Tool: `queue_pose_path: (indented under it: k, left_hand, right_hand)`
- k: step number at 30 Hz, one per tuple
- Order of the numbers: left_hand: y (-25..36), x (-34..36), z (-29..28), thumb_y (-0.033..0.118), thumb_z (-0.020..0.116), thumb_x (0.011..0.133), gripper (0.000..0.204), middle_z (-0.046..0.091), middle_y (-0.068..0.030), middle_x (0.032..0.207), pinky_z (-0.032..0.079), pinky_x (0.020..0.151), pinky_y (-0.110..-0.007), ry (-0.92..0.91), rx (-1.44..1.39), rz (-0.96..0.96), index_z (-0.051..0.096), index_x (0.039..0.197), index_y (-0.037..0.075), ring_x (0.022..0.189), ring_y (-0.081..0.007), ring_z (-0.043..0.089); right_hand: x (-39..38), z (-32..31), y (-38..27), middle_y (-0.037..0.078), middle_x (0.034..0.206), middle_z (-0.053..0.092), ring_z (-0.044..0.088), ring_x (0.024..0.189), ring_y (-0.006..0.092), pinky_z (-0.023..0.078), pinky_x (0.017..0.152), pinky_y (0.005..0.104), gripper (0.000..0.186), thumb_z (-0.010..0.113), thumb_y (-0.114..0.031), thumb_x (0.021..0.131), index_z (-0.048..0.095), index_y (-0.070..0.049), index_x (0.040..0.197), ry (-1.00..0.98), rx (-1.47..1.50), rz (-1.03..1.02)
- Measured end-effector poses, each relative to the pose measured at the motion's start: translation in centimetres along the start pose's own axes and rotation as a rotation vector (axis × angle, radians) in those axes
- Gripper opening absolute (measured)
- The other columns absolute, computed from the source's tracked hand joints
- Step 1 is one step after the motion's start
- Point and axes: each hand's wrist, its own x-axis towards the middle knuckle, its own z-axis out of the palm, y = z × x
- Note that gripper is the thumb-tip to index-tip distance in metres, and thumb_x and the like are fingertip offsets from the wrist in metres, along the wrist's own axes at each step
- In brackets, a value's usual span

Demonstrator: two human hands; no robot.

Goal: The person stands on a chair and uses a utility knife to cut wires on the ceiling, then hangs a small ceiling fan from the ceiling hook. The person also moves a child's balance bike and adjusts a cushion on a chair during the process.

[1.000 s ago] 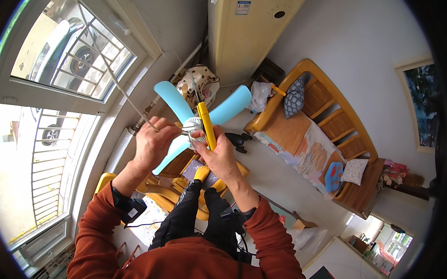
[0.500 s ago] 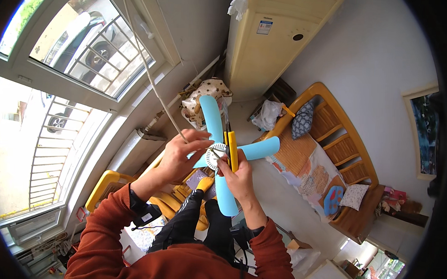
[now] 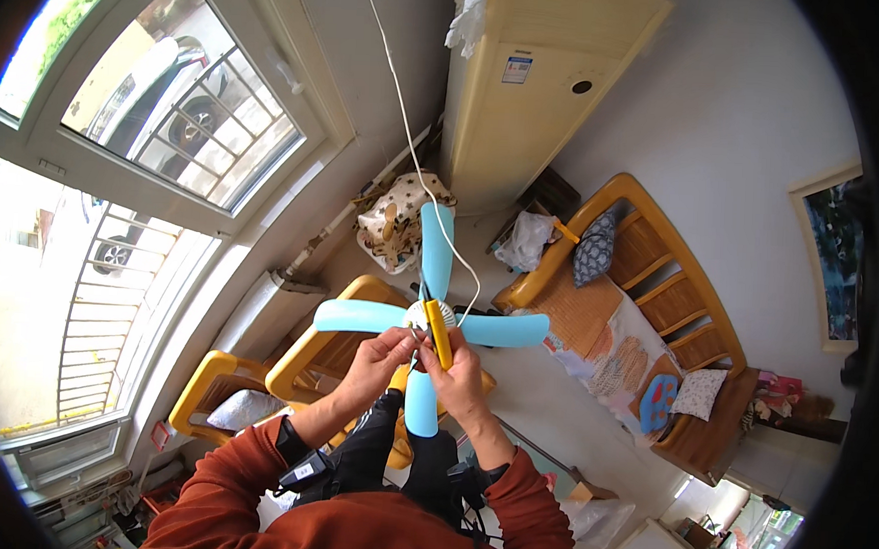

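Note:
In front of me hangs a small fan with light blue blades [image 3: 506,329] and a white hub [image 3: 446,314]. A white cord [image 3: 407,116] comes down from above and curves to the hub's right side. My right hand [image 3: 457,378] is closed around a long, slim yellow-and-black tool [image 3: 437,333], which lies slanted across the hub. Its exact kind is unclear. Close beside it, my left hand [image 3: 382,362] pinches at a small dark piece under the hub, too small to name. The fingertips of both hands nearly meet there.
Below the fan stand wooden chairs [image 3: 293,376] with yellow-brown frames. A wooden bench with cushions [image 3: 655,274] is on the right. At the back rises a tall cream cabinet unit [image 3: 525,102]. A barred window [image 3: 211,117] fills the left side.
My left hand has come down from the cord and hub to meet my right hand. The fan blades have turned and the cord now hangs right of the hub. The yellow tool tilts differently.

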Motion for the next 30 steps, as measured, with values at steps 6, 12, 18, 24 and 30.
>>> queue_pose_path:
  k: [6,12,18,24,30]
  left_hand:
    - [1.8,0.1,1.5,0.021,0.047,0.097,0.028,0.06,-0.0033,0.106,0.044,0.087,-0.026,0.05,-0.181,-0.089,0.056,0.116,0.002,0.094,-0.0113,0.056]
    - [3.0,0.0,-0.7,0.018,0.047,0.097,0.025,0.06,-0.004,0.108,0.042,0.09,-0.026,0.173,0.065,0.001,0.057,0.113,0.002,0.1,-0.0105,0.055]
    - [1.0,0.6,-6.5,0.023,0.048,0.095,0.021,0.063,-0.0007,0.102,0.034,0.08,-0.026,0.301,0.238,-0.008,0.059,0.105,0.008,0.092,-0.0078,0.05]
    - [0.3,2.3,-13.1,0.029,0.052,0.092,0.021,0.063,0.002,0.102,0.035,0.081,-0.031,0.447,0.363,-0.11,0.062,0.101,0.012,0.097,-0.0083,0.052]
    - [0.7,3.9,-16.2,0.032,0.051,0.093,0.023,0.064,0.0022,0.104,0.034,0.084,-0.034,0.519,0.449,-0.087,0.062,0.102,0.014,0.102,-0.0097,0.052]
  right_hand:
    - [0.6,0.5,-0.7,0.007,0.091,0.062,0.064,0.074,0.0115,0.054,0.063,0.0239,0.015,0.055,-0.01,0.091,0.049,0.001,0.099,0.003,-0.026,-0.065]
    - [0.2,-1.6,-1.2,0.009,0.102,0.062,0.065,0.07,0.0145,0.055,0.06,0.024,0.013,0.05,-0.008,0.093,0.046,-0.001,0.103,0.075,0.099,0.037]
    - [-3.1,-7.2,0.9,0.008,0.098,0.062,0.064,0.064,0.0127,0.051,0.055,0.0207,0.011,0.053,-0.009,0.092,0.049,-0.003,0.101,0.337,0.153,0.143]
    - [-8.5,-13.3,3.8,0.007,0.095,0.061,0.062,0.062,0.0123,0.052,0.053,0.021,0.011,0.051,-0.009,0.093,0.049,-0.001,0.1,0.581,0.118,0.254]
    - [-12.1,-15.0,5.4,0.006,0.091,0.06,0.06,0.063,0.0111,0.05,0.054,0.022,0.012,0.051,-0.014,0.093,0.051,-0.004,0.1,0.735,0.139,0.361]
